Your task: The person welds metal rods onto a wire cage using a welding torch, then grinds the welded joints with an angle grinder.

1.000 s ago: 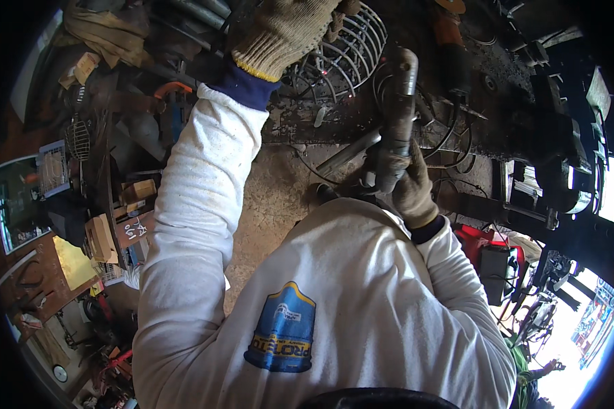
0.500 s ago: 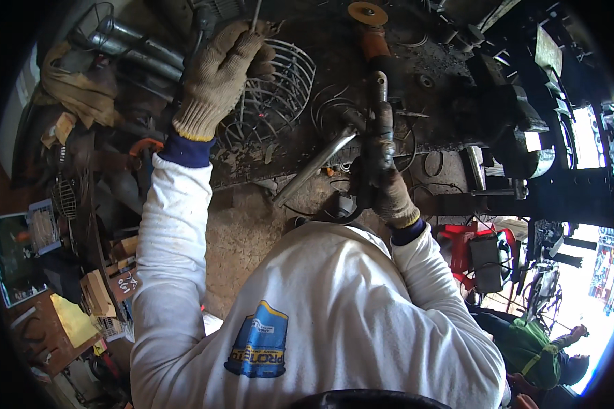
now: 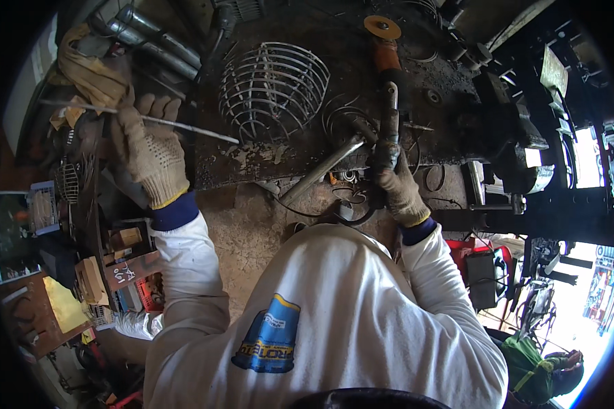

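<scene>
Head view shows me the left hand point(image 3: 150, 146) pinching a thin rod point(image 3: 198, 130) part-way along, its fingers only loosely curled. 1 end reaches right, toward the wire cage point(image 3: 273, 88) on the worktop point(image 3: 351, 61); whether the tip touches the cage's lower wires, I cannot tell. The right hand point(image 3: 402, 187) is wrapped around a dark tubular tool point(image 3: 390, 123), which points away toward the angle grinder point(image 3: 387, 58). To handle this well, I would firm the pinch so the rod cannot swing, mind its 2 free ends among the wires, and hold the tool steady, well apart from the grinder's disc point(image 3: 393, 30).
</scene>
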### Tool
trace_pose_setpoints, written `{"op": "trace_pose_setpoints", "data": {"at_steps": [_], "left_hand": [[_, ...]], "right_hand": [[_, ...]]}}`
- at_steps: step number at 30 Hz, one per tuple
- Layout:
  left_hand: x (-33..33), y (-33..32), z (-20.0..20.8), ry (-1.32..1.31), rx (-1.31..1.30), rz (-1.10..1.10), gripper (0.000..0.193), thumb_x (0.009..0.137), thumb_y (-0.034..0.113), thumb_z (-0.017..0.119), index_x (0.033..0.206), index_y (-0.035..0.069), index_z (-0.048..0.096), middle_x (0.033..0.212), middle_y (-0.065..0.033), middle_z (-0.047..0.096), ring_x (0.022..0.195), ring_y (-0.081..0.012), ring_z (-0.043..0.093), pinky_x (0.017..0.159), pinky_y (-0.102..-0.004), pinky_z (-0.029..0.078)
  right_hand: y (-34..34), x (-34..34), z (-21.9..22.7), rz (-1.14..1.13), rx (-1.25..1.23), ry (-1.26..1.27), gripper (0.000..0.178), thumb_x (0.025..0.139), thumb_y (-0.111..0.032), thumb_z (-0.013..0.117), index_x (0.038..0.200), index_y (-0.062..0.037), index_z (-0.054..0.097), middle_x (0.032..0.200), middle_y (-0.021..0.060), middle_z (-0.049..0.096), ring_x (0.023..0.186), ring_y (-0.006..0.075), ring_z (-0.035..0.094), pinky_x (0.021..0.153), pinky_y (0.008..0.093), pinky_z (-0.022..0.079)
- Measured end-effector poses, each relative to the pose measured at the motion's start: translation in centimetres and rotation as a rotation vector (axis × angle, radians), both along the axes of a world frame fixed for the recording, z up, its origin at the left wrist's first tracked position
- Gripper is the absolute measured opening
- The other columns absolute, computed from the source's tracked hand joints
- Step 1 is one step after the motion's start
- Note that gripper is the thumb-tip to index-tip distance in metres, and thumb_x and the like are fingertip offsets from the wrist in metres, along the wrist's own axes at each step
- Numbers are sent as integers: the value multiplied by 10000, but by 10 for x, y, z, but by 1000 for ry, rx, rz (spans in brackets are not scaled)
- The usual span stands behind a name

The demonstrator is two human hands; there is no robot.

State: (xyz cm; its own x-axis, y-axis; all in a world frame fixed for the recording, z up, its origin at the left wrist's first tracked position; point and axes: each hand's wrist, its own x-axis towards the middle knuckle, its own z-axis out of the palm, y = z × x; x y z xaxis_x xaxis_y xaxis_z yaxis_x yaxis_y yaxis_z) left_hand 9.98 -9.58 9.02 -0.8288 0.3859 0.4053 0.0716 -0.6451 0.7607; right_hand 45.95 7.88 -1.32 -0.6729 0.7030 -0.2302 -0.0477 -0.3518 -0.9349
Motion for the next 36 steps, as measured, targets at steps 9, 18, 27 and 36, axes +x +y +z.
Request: {"op": "trace_pose_setpoints", "data": {"at_steps": [9,18,27,36], "left_hand": [[-8,-45,-97,-501,183,-67,204,1006,185,614,1145,36,611,1041,-81,658,978,-230,675,932,-416,616],[-10,-11,-112,-773,-283,5,292,969,202,664,1210,38,656,1107,-130,691,996,-233,675,880,-346,568],[-22,-12,-163,-307,-925,220,473,904,344,680,1211,-16,666,1100,-133,709,953,-226,640,839,-373,492],[-40,-25,-180,66,-1028,231,359,939,266,594,1197,20,640,1071,-171,718,912,-295,702,777,-400,531]], "right_hand": [[27,-25,47,160,486,-380,725,746,-155,808,1397,-63,503,1168,69,645,1028,160,615,900,332,520],[54,-49,72,50,634,-521,550,758,-222,793,1244,-61,592,1031,104,695,946,187,658,857,348,522],[23,-13,47,6,131,14,480,779,-207,778,1178,-59,557,926,64,618,791,167,644,645,312,556],[-34,40,30,-102,101,131,777,747,-348,855,1353,-76,451,1088,62,590,940,196,654,734,322,591]]}}
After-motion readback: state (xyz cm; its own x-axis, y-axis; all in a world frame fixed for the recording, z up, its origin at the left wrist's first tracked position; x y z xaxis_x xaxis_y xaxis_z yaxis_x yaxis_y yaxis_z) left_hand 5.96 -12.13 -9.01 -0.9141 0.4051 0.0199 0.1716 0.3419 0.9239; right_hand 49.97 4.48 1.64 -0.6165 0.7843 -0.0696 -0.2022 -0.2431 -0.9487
